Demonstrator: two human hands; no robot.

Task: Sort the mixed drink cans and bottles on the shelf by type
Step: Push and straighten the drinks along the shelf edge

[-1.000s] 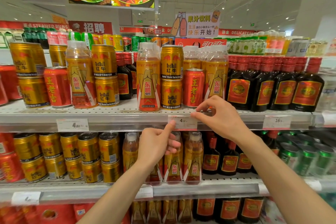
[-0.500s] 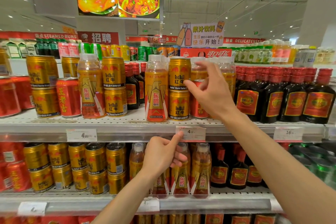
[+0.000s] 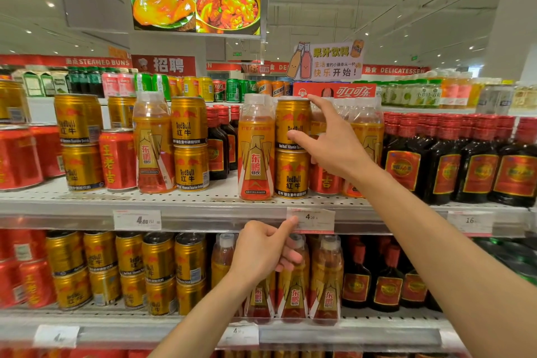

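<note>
2 gold Red Bull cans stand stacked just under your right hand [image 3: 334, 145], and that hand has climbed since 1 second ago, when it hovered low by the shelf edge near the price tag [image 3: 310, 219]. Now its index fingertip touches the rim of the upper gold can [image 3: 292, 122] and the thumb lies against that can's label; the fingers are spread wide and have not closed round it. The lower gold can [image 3: 291, 173] sits directly below the thumb, on the upper shelf [image 3: 203, 200].

Your left hand [image 3: 263, 251] has barely shifted: it stays below the shelf lip, fingers loosely curled and holding nothing, thumb tip touching the tag's left edge.

Left of the thumb, touching the stack, stands an orange bottle [image 3: 256, 148]. Behind your right palm a red can [image 3: 325, 180] and another orange bottle [image 3: 367, 136] are partly hidden. Past the wrist, dark bottles with red caps [image 3: 444, 160] fill the row. Further left of the fingers stand 1 more orange bottle [image 3: 152, 145] and 2 more stacked gold cans [image 3: 189, 145].
</note>
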